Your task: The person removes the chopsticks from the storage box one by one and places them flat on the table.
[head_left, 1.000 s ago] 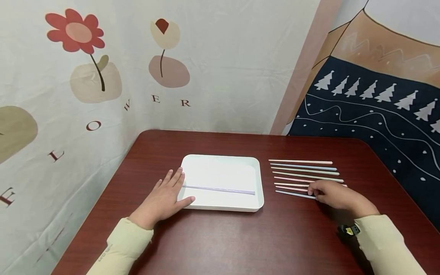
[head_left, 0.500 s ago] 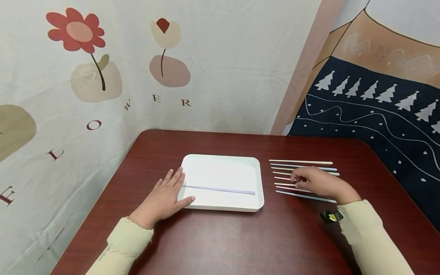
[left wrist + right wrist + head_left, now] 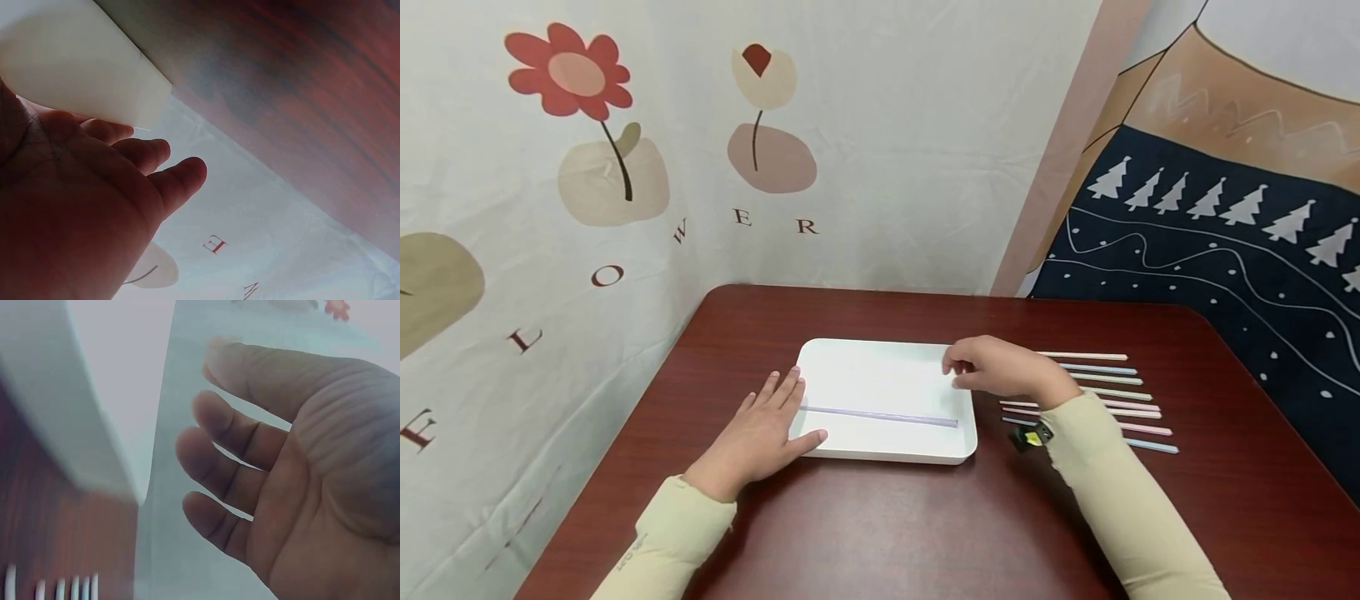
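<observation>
A shallow white tray (image 3: 880, 367) lies on the dark red table, with a slim purple chopstick (image 3: 880, 415) lying lengthwise inside. My left hand (image 3: 758, 433) rests at the tray's left edge, fingers extended and thumb out along the near corner. Over the tray's far right corner hovers my right hand (image 3: 1000, 368), fingers loosely bent. The right wrist view shows the thumb apart from the fingertips (image 3: 195, 450) and nothing between them. To the right, several pastel chopsticks (image 3: 1150, 430) lie in a row, partly hidden by the right hand and forearm.
Behind the table (image 3: 925, 517) hangs a pale cloth (image 3: 895, 150) printed with flowers and letters. A dark blue cloth (image 3: 1195, 250) with white trees hangs at the right. A black strap device (image 3: 1030, 437) is on the right wrist.
My right hand has moved left, from the front chopsticks' right part across the row to the tray's right corner. The left hand, tray and purple chopstick have stayed put.
</observation>
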